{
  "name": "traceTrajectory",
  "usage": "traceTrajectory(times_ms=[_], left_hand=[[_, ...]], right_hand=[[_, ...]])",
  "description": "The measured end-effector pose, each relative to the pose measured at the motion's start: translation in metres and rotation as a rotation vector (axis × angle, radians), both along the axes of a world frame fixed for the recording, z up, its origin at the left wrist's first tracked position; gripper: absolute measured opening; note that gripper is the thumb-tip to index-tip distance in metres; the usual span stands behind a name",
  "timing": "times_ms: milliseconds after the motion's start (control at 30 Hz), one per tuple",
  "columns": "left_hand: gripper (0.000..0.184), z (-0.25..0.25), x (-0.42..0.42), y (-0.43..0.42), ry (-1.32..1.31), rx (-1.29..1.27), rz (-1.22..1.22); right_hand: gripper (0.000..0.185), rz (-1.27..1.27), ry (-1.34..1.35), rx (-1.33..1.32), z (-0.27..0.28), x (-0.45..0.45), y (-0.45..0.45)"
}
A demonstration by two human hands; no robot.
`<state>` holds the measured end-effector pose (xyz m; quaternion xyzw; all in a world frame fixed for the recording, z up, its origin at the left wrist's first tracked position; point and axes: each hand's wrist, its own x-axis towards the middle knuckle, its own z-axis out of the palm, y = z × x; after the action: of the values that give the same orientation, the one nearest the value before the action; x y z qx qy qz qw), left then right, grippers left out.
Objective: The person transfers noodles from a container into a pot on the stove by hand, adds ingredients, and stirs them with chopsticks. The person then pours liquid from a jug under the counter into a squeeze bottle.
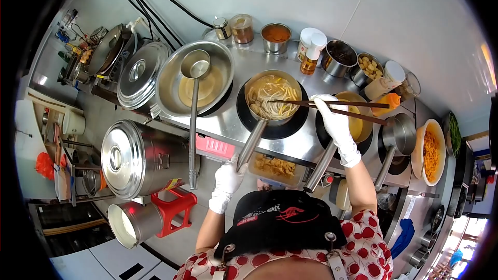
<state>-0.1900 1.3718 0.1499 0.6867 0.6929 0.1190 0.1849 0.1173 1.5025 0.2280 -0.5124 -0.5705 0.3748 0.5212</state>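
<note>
Gripping: white-gloved left hand (pixel 227 180), one round steel pan (pixel 282 121) by its handle (pixel 252 144); white-gloved right hand (pixel 336 123), two long brown chopsticks (pixel 365 105). One black apron (pixel 282 231), lettering (pixel 258 212) illegible.

Saucepans (pixel 398 134) — three | chopsticks (pixel 365 105) — two | gloved hands (pixel 228 179): two | ladle (pixel 194 93): one | lidded pots (pixel 155 161): two

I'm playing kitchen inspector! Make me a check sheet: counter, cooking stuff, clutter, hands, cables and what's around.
Surface: shiny metal counter with pans on it.
Job's things: noodles in liquid in a small pot; long chopsticks reach in.
Clutter: jars, metal tubs and bottles crowd the wall side.
Hands: both gloved; left hand grips the pot handle, right hand holds the chopsticks.
Cables: black cables along the wall, upper left.
Surroundings: big lidded pot and red stool on the left.
</note>
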Motion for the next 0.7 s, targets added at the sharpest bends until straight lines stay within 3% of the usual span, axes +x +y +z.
traceTrajectory(times_ms=[133, 200, 433, 567, 700], left_hand=[[0.051, -0.002, -0.001, -0.001, -0.004, 0.018, -0.004], [0.051, -0.006, -0.002, -0.001, -0.013, 0.034, -0.008], [0.052, 0.003, 0.001, 0.001, -0.004, -0.032, -0.009], [0.053, 0.002, 0.000, 0.000, 0.001, -0.024, -0.009], [0.053, -0.001, 0.000, 0.000, -0.004, -0.006, -0.017]], right_hand=[[0.014, 0.119, -0.013, -0.165, 0.004, -0.004, -0.007], [0.014, 0.191, -0.117, -0.082, -0.012, -0.012, -0.002], [0.014, 0.004, 0.000, -0.043, -0.037, -0.015, 0.022], [0.012, -0.045, -0.031, -0.029, -0.010, -0.008, 0.013], [0.012, 0.075, 0.053, 0.115, 0.004, -0.022, 0.011]])
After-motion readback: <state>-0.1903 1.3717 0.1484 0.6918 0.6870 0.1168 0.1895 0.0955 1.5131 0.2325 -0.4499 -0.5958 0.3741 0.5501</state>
